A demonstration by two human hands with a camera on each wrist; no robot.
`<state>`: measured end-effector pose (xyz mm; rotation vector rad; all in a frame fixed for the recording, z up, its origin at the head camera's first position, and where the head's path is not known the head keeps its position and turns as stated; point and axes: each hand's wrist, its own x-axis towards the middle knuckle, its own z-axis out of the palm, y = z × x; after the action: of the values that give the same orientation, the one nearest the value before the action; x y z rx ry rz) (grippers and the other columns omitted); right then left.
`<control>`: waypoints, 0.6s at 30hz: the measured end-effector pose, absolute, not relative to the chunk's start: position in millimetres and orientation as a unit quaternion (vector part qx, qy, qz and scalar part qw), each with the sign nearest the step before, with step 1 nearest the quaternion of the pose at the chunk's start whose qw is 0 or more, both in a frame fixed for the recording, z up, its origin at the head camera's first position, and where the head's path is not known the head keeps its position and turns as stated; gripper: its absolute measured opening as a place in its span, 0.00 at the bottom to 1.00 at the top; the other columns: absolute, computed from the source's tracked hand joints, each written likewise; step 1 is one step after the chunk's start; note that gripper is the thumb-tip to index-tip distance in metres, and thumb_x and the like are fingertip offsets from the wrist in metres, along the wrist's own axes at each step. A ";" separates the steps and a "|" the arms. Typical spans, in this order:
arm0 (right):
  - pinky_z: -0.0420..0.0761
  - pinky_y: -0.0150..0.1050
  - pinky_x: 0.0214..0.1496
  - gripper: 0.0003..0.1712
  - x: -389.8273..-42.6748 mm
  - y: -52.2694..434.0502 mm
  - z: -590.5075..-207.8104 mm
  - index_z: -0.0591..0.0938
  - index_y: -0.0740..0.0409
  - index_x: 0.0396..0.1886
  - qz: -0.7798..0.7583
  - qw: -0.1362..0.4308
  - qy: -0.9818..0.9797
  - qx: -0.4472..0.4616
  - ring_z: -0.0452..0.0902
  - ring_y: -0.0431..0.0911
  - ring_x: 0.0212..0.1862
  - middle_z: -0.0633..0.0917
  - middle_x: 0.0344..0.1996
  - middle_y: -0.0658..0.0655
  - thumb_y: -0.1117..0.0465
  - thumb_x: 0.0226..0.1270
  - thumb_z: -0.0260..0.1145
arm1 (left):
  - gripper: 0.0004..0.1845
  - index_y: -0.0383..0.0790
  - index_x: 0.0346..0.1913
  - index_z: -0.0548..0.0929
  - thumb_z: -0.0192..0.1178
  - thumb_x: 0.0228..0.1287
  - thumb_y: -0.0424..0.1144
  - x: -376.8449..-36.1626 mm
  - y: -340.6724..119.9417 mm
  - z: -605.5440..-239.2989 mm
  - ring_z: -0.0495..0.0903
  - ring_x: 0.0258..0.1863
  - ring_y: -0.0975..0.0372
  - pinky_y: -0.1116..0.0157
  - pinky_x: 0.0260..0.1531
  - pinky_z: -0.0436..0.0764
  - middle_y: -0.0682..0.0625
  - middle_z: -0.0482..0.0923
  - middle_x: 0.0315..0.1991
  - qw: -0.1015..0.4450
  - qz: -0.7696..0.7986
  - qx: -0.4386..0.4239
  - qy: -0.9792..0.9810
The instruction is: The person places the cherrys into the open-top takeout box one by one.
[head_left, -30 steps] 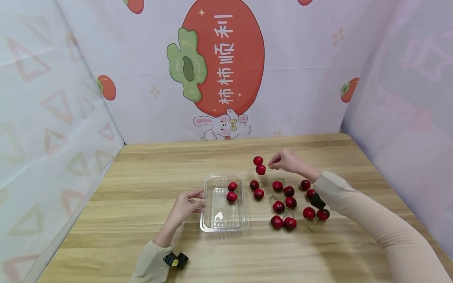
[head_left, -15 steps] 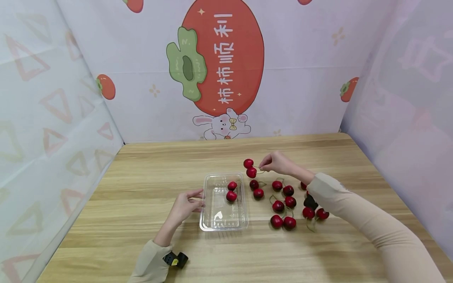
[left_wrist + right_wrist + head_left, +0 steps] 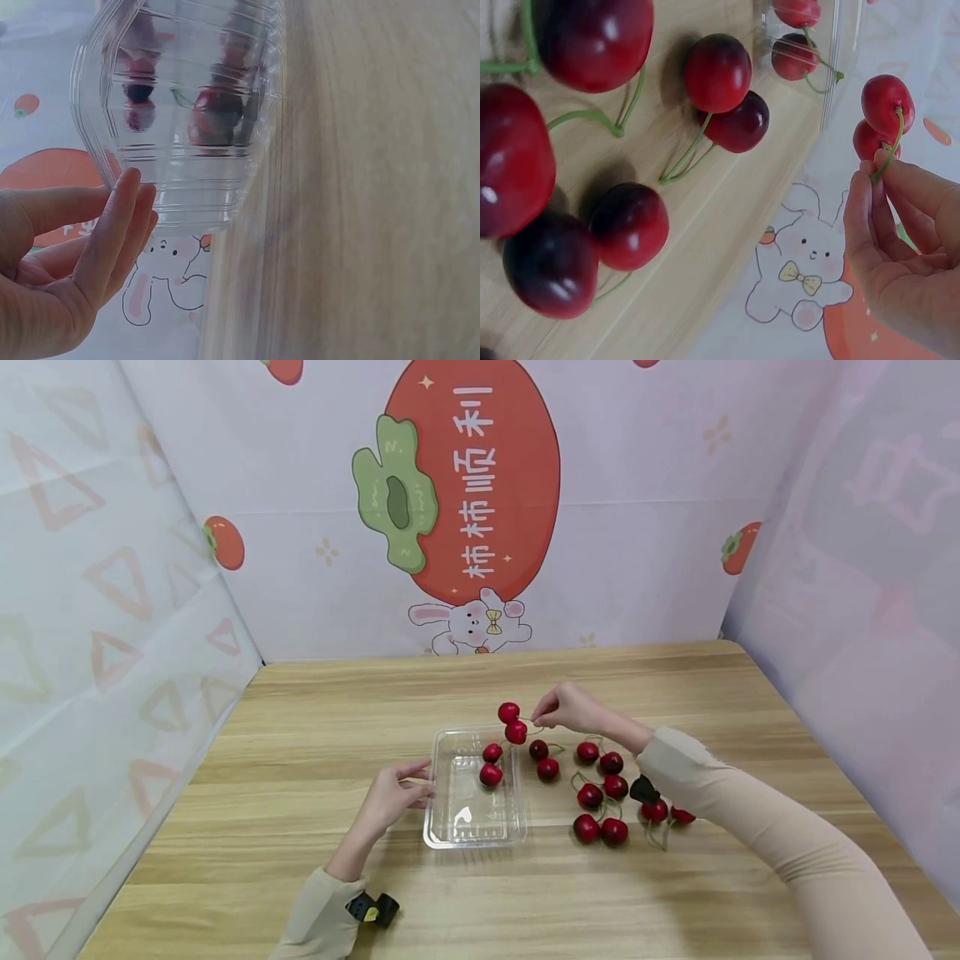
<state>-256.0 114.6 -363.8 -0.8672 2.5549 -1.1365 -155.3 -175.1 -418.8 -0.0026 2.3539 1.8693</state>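
- The right hand (image 3: 572, 708) pinches the green stem of a pair of glossy red cherries (image 3: 512, 722), held just above the far right corner of the clear plastic tray (image 3: 474, 827).
- The left hand (image 3: 390, 795) touches the tray's left rim, fingers straight and together.
- Another cherry pair (image 3: 491, 763) lies inside the tray.

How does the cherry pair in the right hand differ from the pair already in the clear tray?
The held cherry pair hangs in the air from stems pinched by the right hand; the tray pair lies inside the clear tray, untouched. The held pair is over the tray's far right corner, the tray pair lower, near its right wall. Both are red, two-cherry pairs.
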 end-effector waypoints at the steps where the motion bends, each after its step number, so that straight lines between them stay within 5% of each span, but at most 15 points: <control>1: 0.80 0.31 0.25 0.04 -255.8 112.7 -364.1 0.84 0.67 0.26 -0.384 0.108 0.868 -0.295 0.78 0.50 0.27 0.84 0.24 0.59 0.69 0.53 0.64 | 0.24 0.20 0.53 0.68 0.55 0.50 0.18 -155.6 -175.1 -418.7 0.80 0.30 0.48 0.60 0.28 0.85 0.30 0.75 0.40 0.069 0.620 -0.002 0.782; 6: 0.80 0.30 0.27 0.05 -252.8 104.6 -363.1 0.83 0.68 0.28 -0.377 0.120 0.870 -0.296 0.78 0.51 0.29 0.84 0.25 0.58 0.69 0.53 0.64 | 0.24 0.21 0.54 0.68 0.55 0.50 0.18 -155.5 -175.2 -418.0 0.80 0.31 0.47 0.60 0.29 0.85 0.30 0.75 0.40 0.072 0.618 -0.002 0.783; 13: 0.83 0.41 0.31 0.05 -250.0 95.3 -362.3 0.83 0.70 0.28 -0.381 0.130 0.863 -0.306 0.79 0.53 0.29 0.84 0.24 0.57 0.70 0.53 0.63 | 0.24 0.21 0.53 0.69 0.55 0.50 0.18 -155.7 -174.8 -418.2 0.80 0.30 0.48 0.62 0.27 0.85 0.30 0.75 0.40 0.068 0.621 -0.003 0.781; 18: 0.83 0.34 0.30 0.05 -250.0 89.1 -364.8 0.83 0.70 0.27 -0.378 0.131 0.861 -0.314 0.80 0.54 0.31 0.84 0.25 0.58 0.71 0.53 0.63 | 0.24 0.21 0.53 0.69 0.55 0.49 0.18 -156.5 -175.0 -419.8 0.80 0.30 0.49 0.62 0.28 0.85 0.30 0.75 0.40 0.071 0.619 -0.003 0.782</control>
<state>-250.0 89.1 -364.8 -0.9109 2.5003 -1.0991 -156.5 -175.0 -419.8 -0.0078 2.3529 1.8612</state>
